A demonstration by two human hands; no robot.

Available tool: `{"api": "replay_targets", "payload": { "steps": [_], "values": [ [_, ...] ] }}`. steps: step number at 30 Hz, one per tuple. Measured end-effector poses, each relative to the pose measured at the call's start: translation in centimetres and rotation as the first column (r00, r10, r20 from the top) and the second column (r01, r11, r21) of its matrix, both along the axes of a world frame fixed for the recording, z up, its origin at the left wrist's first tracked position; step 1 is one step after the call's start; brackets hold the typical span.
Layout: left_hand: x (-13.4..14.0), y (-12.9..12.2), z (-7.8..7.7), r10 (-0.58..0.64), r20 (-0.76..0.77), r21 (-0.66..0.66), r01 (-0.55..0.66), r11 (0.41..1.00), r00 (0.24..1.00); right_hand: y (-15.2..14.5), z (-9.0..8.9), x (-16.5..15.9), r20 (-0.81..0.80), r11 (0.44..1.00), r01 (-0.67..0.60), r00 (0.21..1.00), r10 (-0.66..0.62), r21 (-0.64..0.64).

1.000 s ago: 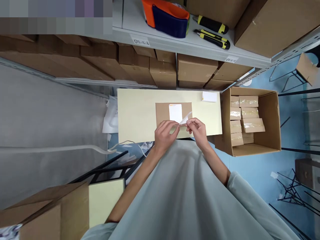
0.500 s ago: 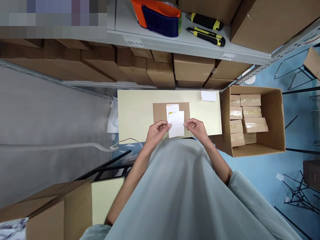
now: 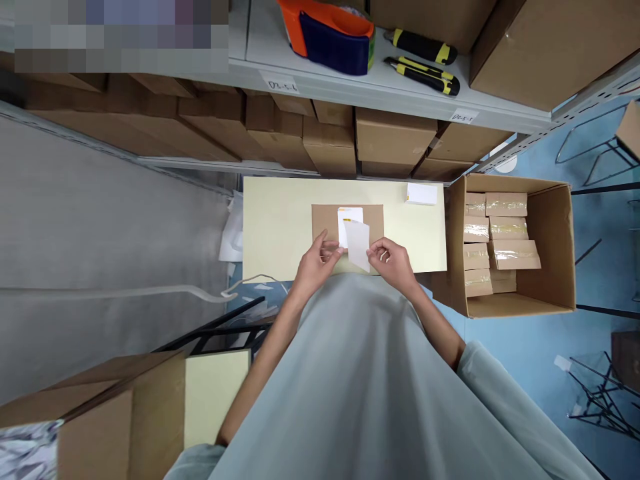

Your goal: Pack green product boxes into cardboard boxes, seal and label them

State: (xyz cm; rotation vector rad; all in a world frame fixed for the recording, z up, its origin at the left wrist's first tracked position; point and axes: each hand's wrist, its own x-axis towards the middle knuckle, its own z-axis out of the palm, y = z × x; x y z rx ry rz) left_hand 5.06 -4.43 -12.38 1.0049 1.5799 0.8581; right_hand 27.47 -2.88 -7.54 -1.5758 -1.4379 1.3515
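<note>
A white sheet (image 3: 358, 247), with a small yellow mark at its top, is tilted above the table's near edge. My right hand (image 3: 393, 260) pinches its right edge between thumb and fingers. On the other side, my left hand (image 3: 317, 260) is open, its thumb and fingers apart beside the sheet's left edge. Behind the sheet, a second white card (image 3: 350, 215) with an orange mark lies on a flat piece of brown cardboard (image 3: 323, 219). The held sheet covers part of that card.
The pale yellow table (image 3: 277, 227) bears a small white stack (image 3: 421, 194) at its back right. An open carton (image 3: 550, 247) with several taped boxes stands to the right. Above are a shelf with utility knives (image 3: 423, 75) and an orange-blue tape dispenser (image 3: 333, 40).
My left fingers have come off the sheet and spread apart. The sheet has turned at an angle, held by my right hand. The whole view has shifted slightly.
</note>
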Motion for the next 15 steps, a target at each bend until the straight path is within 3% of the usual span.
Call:
{"api": "replay_targets", "payload": {
  "steps": [4, 8, 15],
  "values": [
    [-0.2, -0.3, -0.2, 0.071, 0.093, 0.007, -0.072, 0.997, 0.993, -0.2, 1.2, -0.7, 0.008, 0.997, -0.056, 0.998, 0.056, 0.051],
    [-0.3, -0.5, 0.2, 0.062, 0.120, -0.029, -0.059, 0.998, 0.991, -0.2, 1.0, -0.8, -0.021, 0.998, -0.056, 0.998, 0.056, 0.012],
    [-0.7, 0.2, -1.6, 0.046, 0.042, -0.035, -0.044, 0.998, 0.998, 1.1, -2.4, -0.5, 0.014, 0.997, -0.021, 1.000, 0.022, -0.079]
  ]
}}
